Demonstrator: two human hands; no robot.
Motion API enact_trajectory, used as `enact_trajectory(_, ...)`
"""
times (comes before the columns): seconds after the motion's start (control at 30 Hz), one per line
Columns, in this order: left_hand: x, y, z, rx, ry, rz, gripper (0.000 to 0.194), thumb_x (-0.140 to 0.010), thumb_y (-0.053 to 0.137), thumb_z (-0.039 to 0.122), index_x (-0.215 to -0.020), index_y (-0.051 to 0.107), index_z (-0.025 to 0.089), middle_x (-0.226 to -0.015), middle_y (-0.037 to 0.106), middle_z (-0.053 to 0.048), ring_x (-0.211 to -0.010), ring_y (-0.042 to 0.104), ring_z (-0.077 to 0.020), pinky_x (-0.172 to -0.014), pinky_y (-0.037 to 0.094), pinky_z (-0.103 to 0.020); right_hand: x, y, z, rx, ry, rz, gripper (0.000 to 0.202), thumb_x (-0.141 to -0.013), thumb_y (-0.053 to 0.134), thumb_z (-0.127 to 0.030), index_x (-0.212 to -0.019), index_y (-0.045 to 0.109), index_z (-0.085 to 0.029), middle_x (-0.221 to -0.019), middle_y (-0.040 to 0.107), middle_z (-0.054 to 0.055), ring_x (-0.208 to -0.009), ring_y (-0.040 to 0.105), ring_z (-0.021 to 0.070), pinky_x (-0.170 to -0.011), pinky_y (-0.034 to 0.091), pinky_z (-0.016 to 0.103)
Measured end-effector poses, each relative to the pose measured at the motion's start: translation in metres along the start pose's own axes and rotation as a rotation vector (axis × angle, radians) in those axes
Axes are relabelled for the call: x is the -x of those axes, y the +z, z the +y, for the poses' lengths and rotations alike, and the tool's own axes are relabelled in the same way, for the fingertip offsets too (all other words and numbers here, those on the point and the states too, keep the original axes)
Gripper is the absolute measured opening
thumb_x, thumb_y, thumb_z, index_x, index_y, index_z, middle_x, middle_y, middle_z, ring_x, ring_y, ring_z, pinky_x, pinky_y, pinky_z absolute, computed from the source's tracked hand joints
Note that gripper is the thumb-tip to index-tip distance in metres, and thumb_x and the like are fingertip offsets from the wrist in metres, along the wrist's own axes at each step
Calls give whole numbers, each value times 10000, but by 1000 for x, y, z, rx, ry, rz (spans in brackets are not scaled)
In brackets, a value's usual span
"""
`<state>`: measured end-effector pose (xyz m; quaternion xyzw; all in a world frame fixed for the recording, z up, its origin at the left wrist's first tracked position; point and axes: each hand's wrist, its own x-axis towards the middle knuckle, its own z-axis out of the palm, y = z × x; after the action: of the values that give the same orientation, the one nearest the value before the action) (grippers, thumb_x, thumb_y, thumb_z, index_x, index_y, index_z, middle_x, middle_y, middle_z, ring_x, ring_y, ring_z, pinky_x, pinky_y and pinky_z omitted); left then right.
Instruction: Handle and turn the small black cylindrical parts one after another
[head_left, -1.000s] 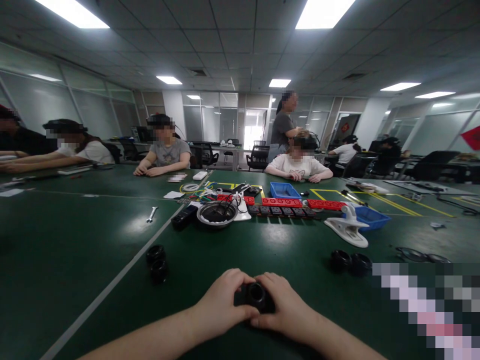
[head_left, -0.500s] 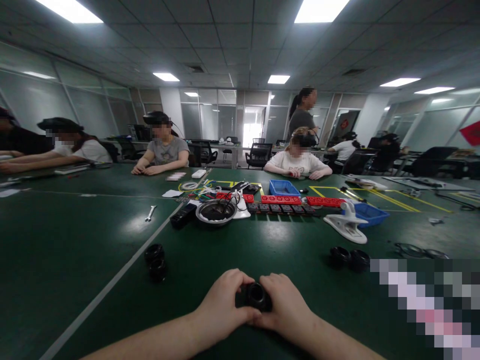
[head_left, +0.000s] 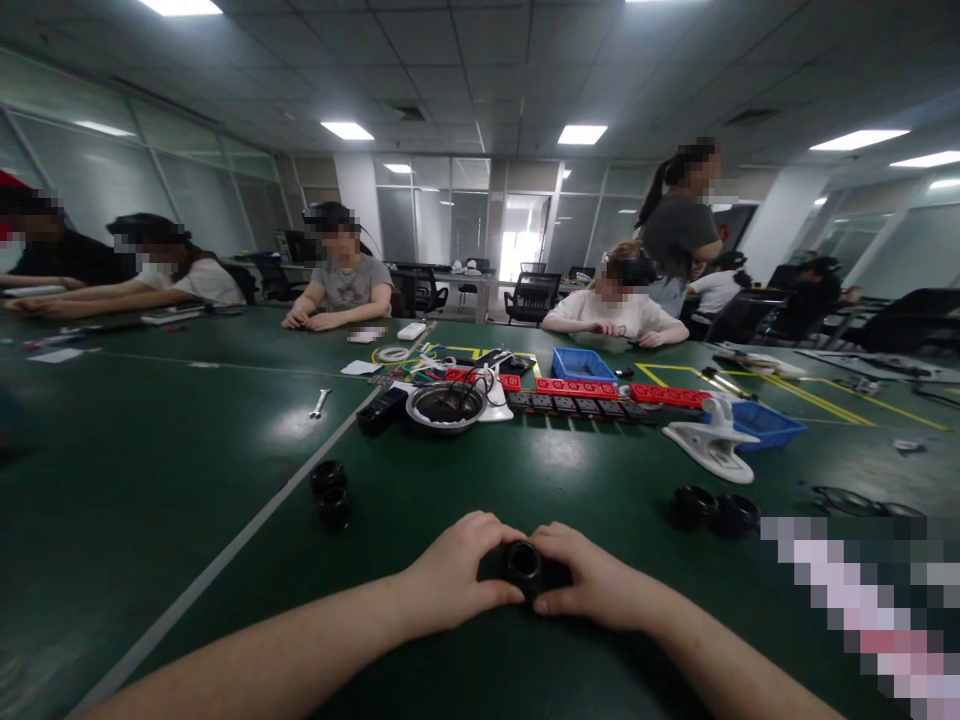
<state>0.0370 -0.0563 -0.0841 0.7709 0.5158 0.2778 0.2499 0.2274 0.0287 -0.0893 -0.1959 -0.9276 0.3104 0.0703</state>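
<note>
Between my two hands, on the green table (head_left: 420, 660), is a black round hollow part (head_left: 523, 564), its dark opening facing up toward me. My left hand (head_left: 459, 572) curves round its left side, thumb at the near edge and fingers at the far edge. From the other side my right hand (head_left: 589, 578) closes on it, the index finger at its top rim and the thumb low in front. Two similar black parts (head_left: 330, 495) sit to the left, touching each other. A further pair of black parts (head_left: 716, 510) stands to the right.
Farther back lie a metal bowl (head_left: 446, 405), red socket strips (head_left: 576, 388), a white clamp-like stand (head_left: 712, 440) and blue trays (head_left: 583, 365). A wrench (head_left: 320, 403) rests at left, eyeglasses (head_left: 866, 500) at right. Several people sit across the table; one person (head_left: 679, 220) stands.
My view has tilted down and turned slightly left. Both hands stay round the black part, with the right hand's fingers a little wider apart. The standing person has moved right.
</note>
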Motion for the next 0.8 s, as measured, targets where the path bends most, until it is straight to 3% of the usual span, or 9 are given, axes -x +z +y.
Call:
enact_trajectory(0.13, 2, 3, 0, -11, -5, 22, 386, -658, 726, 268, -1004, 565, 214, -893, 556, -2, -863, 502, -185, -733, 393, -267, -3, 6, 1, 31, 44, 42, 268, -623, 738, -293, -803, 580, -170, -765, 559, -8, -746, 496, 165, -648, 360, 244)
enact_trajectory(0.27, 2, 9, 1, -41, -84, 107, 358, -629, 742, 259, -939, 577, 193, -875, 555, -5, -843, 508, -190, -723, 398, -279, -6, 20, -8, 193, 190, 152, 329, -616, 713, -413, -742, 540, -163, -700, 542, 0, -648, 479, 160, -558, 319, 241)
enact_trajectory(0.43, -1, 13, -2, -95, -121, 193, 354, -594, 762, 248, -888, 573, 187, -855, 562, -1, -833, 513, -198, -751, 397, -307, -7, 31, -21, 409, 293, 271, 312, -681, 630, -446, -747, 530, -158, -719, 565, 45, -681, 491, 204, -625, 331, 306)
enact_trajectory(0.53, -2, 8, -2, -76, -81, 139, 345, -629, 740, 242, -927, 572, 193, -887, 565, -10, -865, 509, -201, -761, 402, -305, -4, 26, -18, 347, 205, 244, 404, -635, 664, -487, -864, 554, -173, -832, 575, 51, -784, 497, 229, -697, 344, 333)
enact_trajectory(0.63, -1, 2, -3, -42, 8, 47, 378, -677, 708, 224, -1021, 552, 214, -953, 568, -11, -919, 500, -193, -802, 394, -295, 0, 16, -10, 186, 105, 146, 492, -606, 714, -421, -1007, 537, -198, -929, 556, 42, -857, 489, 224, -746, 359, 327)
enact_trajectory(0.8, -1, -4, -4, -39, 64, -47, 430, -713, 682, 245, -1111, 519, 229, -991, 560, -21, -939, 502, -192, -819, 393, -295, 0, 2, 1, -10, 30, 2, 296, -651, 707, -243, -912, 583, -180, -866, 560, 15, -823, 499, 182, -729, 380, 278)
